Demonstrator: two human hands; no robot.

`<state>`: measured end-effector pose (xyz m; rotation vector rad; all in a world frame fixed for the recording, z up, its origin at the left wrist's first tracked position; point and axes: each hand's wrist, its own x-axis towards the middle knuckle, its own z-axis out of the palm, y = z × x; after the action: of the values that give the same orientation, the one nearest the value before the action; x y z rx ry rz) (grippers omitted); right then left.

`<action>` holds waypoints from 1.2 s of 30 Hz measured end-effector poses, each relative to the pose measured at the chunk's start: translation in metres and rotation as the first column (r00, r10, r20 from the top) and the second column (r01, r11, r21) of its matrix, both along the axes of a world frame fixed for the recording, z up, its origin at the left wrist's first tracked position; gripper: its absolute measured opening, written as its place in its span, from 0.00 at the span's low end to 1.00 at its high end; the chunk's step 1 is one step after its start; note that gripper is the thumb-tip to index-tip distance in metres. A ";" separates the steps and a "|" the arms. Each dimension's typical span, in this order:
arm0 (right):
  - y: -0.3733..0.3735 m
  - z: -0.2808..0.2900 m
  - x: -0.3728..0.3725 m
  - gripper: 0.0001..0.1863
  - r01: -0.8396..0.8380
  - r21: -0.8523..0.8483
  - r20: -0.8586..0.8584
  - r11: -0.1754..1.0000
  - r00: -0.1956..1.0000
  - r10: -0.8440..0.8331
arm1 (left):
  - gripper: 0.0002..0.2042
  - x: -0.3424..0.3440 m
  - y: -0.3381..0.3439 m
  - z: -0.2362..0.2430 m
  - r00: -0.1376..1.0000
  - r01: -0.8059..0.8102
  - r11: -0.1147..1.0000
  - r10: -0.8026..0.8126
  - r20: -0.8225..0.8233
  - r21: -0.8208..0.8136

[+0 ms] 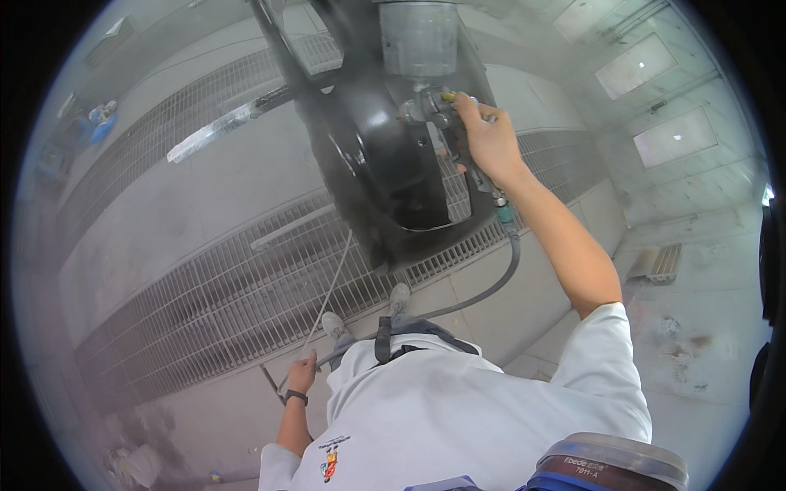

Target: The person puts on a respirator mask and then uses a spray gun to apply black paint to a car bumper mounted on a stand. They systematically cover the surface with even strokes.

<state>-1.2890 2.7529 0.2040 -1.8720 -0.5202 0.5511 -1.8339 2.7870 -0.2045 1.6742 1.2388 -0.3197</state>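
Note:
In my right hand (491,143) is a spray gun (438,110), gripped by its handle, with a clear, clouded cup (419,41) on top. It points left, close over a glossy black body panel (368,155) with curved faces and an opening near its lower end. From a green fitting below the handle, a grey air hose (503,274) loops down and passes across my waist to the left. Low at my left side, my left hand (302,374) is closed around that hose. A thin pale cord or rod also meets this hand; whether it is gripped cannot be made out.
Metal floor grating (196,303) runs beneath the panel, in strips between pale floor sections. A masked bar (217,131) sticks out left of the panel. Lit wall panels (637,69) are on the right. Haze hangs around. A respirator filter (610,462) shows at the lower edge.

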 end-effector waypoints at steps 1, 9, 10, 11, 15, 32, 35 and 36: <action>-0.009 0.002 0.010 0.30 0.021 -0.012 -0.002 1.000 1.000 -0.021 | 0.33 0.010 -0.005 0.003 1.000 0.010 1.000 -0.010 -0.007 -0.003; -0.079 0.016 0.107 0.29 0.110 0.025 -0.012 0.994 0.994 -0.110 | 0.33 0.099 -0.026 0.030 0.994 0.103 0.993 -0.106 0.040 0.059; -0.087 0.017 0.120 0.29 0.113 0.030 -0.026 0.993 0.993 -0.112 | 0.33 0.109 -0.028 0.035 0.993 0.099 0.993 -0.103 0.059 0.060; -0.095 0.018 0.133 0.29 0.115 0.036 -0.038 0.993 0.993 -0.114 | 0.33 0.119 -0.031 0.041 0.993 0.097 0.993 -0.101 0.068 0.060; -0.122 0.013 0.186 0.30 0.181 0.019 -0.035 0.983 0.983 -0.181 | 0.32 0.153 -0.037 0.069 0.991 0.120 0.992 -0.123 0.060 0.041; -0.083 -0.014 0.232 0.30 0.399 -0.123 0.330 0.909 0.880 -0.342 | 0.29 0.121 -0.037 0.098 0.990 0.102 0.991 -0.110 0.090 0.085; -0.066 0.000 0.175 0.30 0.298 -0.039 0.222 0.954 0.933 -0.282 | 0.29 0.081 -0.019 0.077 0.996 0.034 0.999 -0.035 0.081 0.010; -0.059 0.005 0.154 0.30 0.284 -0.019 0.212 0.959 0.938 -0.274 | 0.29 0.067 -0.012 0.071 0.997 0.038 0.999 -0.038 0.067 -0.001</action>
<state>-1.1354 2.6936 0.2090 -2.0204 -0.3681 0.1818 -1.7668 2.7747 -0.1338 1.6947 1.1573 -0.2855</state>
